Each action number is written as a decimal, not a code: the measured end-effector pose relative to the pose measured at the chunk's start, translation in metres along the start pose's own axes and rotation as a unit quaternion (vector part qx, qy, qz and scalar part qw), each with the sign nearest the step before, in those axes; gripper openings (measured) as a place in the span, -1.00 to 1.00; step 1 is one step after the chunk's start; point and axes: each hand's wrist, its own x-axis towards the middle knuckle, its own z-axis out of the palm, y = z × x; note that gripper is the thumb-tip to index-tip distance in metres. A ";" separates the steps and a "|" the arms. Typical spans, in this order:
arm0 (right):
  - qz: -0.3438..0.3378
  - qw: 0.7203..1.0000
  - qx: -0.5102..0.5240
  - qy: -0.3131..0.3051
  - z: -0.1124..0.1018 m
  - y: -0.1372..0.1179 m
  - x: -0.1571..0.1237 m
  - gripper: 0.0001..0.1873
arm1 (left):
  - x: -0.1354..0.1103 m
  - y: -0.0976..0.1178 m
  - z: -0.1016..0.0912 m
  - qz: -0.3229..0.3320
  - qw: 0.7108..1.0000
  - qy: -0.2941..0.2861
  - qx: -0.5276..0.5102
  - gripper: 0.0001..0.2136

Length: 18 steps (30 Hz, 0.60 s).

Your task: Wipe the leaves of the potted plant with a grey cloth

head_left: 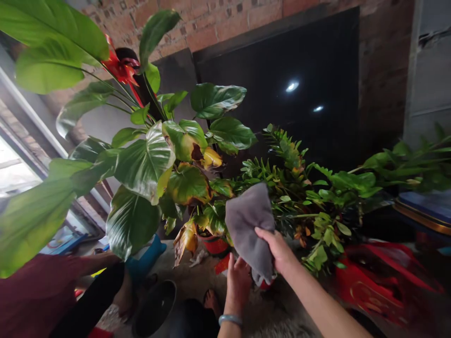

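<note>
A grey cloth hangs bunched in my right hand, pinched between the thumb and the fingers behind it. My left hand, with a pale bangle on the wrist, is raised just left of the cloth's lower end. Its fingers point up and stand a little apart; whether they touch the cloth I cannot tell. Beyond both hands stands a large-leaved plant, some leaves yellow and brown at the edges. A red pot shows below a withered leaf.
Smaller green plants spread to the right before a glossy black panel. A red bag sits at lower right. Another person in a dark red top is at lower left, near a black bucket. A brick wall rises behind.
</note>
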 end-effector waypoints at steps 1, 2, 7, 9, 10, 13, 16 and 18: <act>0.008 0.999 -0.044 0.006 -0.007 0.016 -0.002 -0.71 | -0.001 0.001 -0.001 0.000 1.000 0.003 -0.004 -0.47; 0.016 0.996 -0.090 0.014 -0.018 0.032 -0.007 -0.74 | -0.003 0.001 -0.002 -0.005 1.000 0.009 -0.008 -0.45; 0.048 0.978 -0.203 0.009 -0.072 0.060 -0.045 -0.84 | -0.009 0.004 -0.017 -0.032 0.999 0.001 -0.042 -0.43; 0.030 0.979 -0.203 -0.004 -0.067 0.037 -0.045 -0.76 | -0.007 0.003 -0.022 -0.030 0.998 -0.021 -0.043 -0.48; 0.005 0.980 -0.197 -0.009 -0.057 0.023 -0.041 -0.71 | -0.005 0.003 -0.022 -0.033 0.998 -0.027 -0.040 -0.50; -0.086 0.980 -0.179 -0.027 -0.017 -0.013 -0.015 -0.63 | -0.004 0.002 -0.013 -0.028 0.999 -0.031 -0.035 -0.53; -0.067 0.981 -0.179 -0.030 0.008 -0.012 0.005 -0.68 | -0.008 0.004 0.002 -0.002 0.999 0.005 -0.050 -0.53; -0.016 0.981 -0.190 -0.031 0.002 0.006 0.002 -0.74 | -0.012 0.006 0.009 0.002 0.996 0.066 -0.062 -0.54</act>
